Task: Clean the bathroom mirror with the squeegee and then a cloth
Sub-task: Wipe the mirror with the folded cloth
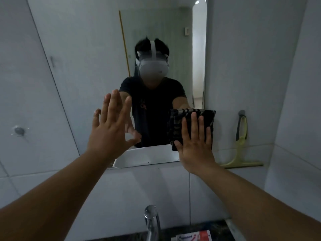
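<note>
The bathroom mirror [97,49] hangs on the tiled wall in front of me and reflects a person in a dark shirt wearing a white headset. My right hand [194,141] lies flat on a dark striped folded cloth [177,126] and presses it against the mirror's lower right corner. Raised toward the glass left of centre is my left hand [111,126], fingers spread, holding nothing. A pale yellow squeegee [240,150] hangs from a hook on the wall right of the mirror, its blade at the bottom.
A chrome tap [152,221] rises at the bottom centre above a dark counter. A red and white packet [192,237] lies on the counter beside it. A round wall fitting [19,130] sits on the tiles at the left.
</note>
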